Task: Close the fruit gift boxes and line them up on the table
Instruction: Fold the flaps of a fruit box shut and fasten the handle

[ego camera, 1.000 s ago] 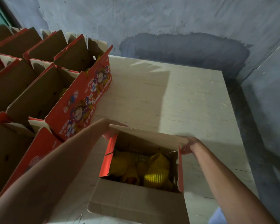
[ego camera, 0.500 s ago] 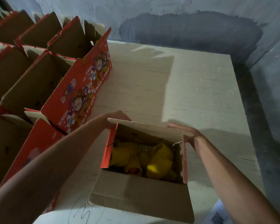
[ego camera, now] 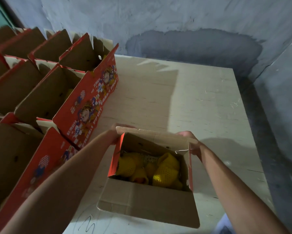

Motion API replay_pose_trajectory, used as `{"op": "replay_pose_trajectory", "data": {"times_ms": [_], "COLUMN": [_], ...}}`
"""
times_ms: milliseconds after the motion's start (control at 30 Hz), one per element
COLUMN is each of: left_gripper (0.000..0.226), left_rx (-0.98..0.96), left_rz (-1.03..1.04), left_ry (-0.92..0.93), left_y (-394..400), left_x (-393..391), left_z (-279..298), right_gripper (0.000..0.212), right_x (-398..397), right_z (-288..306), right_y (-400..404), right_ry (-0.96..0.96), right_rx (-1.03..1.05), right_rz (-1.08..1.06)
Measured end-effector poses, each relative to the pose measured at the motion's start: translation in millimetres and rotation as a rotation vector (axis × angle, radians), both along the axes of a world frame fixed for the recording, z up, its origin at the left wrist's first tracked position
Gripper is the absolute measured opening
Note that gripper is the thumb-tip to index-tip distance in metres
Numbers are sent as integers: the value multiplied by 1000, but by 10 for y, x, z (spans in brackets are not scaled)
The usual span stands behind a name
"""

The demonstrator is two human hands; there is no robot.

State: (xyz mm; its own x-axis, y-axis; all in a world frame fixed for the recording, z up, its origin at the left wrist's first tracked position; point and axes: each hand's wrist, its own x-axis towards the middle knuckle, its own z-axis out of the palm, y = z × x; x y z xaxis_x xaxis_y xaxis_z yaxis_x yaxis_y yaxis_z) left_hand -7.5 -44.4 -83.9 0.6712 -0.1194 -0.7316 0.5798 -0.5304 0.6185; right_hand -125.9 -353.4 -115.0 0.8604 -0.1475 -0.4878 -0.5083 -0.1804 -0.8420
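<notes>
An open red fruit gift box point(ego camera: 147, 203) stands on the pale wooden table point(ego camera: 201, 102) right in front of me. Inside lie several fruits in yellow foam netting point(ego camera: 165, 173). Its near flap hangs toward me and its far flap point(ego camera: 152, 134) leans inward over the opening. My left hand point(ego camera: 115, 135) holds the far flap's left corner. My right hand point(ego camera: 191, 143) grips the far flap's right corner, fingers curled over its edge. Both forearms reach along the box's sides.
Several more red gift boxes point(ego camera: 89, 98) with raised flaps stand in rows along the table's left side, close to my left arm. Grey walls point(ego camera: 175, 22) close off the back and the right. The table's right edge point(ego camera: 253, 132) drops to a dark gap.
The far flap has tilted further inward over the opening. My right hand has come up over the flap's right corner. The view has shifted slightly.
</notes>
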Motion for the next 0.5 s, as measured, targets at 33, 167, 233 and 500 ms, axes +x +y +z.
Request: {"op": "replay_pose_trajectory", "data": {"times_ms": [33,167,233,500], "left_gripper": [27,23,34,30], "left_rx": [-74,-333,-356,-246], "left_rz": [72,353,370,74], "left_ry": [-32,-248,-350,-756], "left_y": [15,151,204,172], "left_x": [-20,-208,-427,-1117], "left_z": [42,108,117,107], "right_gripper": [18,19,20,22], "right_x": [-26,-353,-569,-1144], "right_z": [26,157,206,267], "right_y": [5,94,196,817], "right_ry": [-19,-126,-206,-329], "right_rx": [-45,23,89,-136], "right_rz": [-65,-392,-532,-503]}}
